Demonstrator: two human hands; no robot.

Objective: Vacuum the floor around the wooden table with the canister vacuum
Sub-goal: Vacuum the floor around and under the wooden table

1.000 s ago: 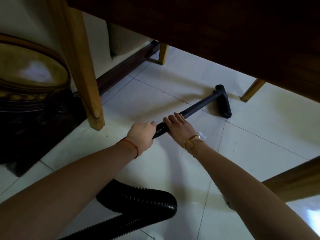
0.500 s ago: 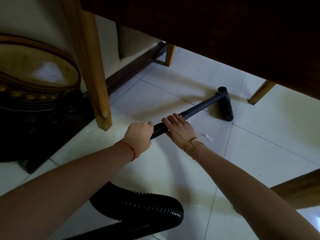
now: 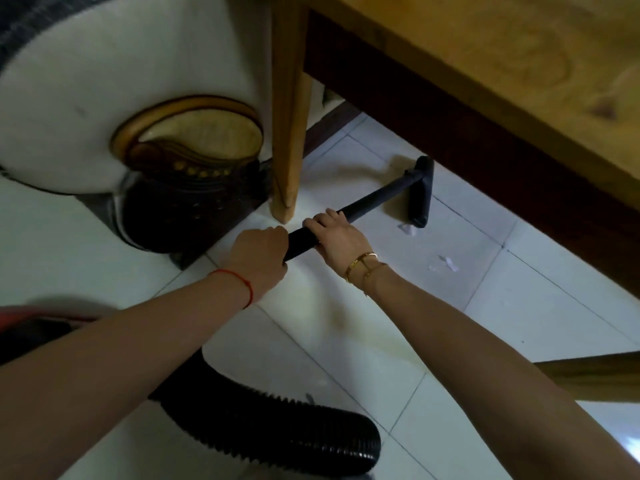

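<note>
Both hands grip the black vacuum wand (image 3: 377, 199). My left hand (image 3: 261, 258), with a red string at the wrist, closes around its near end. My right hand (image 3: 337, 239), with gold bracelets, holds it just ahead. The wand runs up and right to the black floor nozzle (image 3: 420, 194), which lies flat on the white tiles at the edge of the wooden table (image 3: 485, 64). The ribbed black hose (image 3: 277, 434) curls on the floor under my left arm. Small white paper scraps (image 3: 446, 263) lie to the right of the nozzle.
A light wooden table leg (image 3: 287, 140) stands just left of the wand. A dark ornamental pot with a gold rim (image 3: 187, 181) sits beside the leg against a white wall. Another wooden piece (image 3: 595, 379) juts in at the right. A red object (image 3: 10, 315) shows at the left edge.
My view has lifted, so the tabletop now shows from above. The nozzle has come back toward me, from deep under the table to its edge. Both hands keep their grip.
</note>
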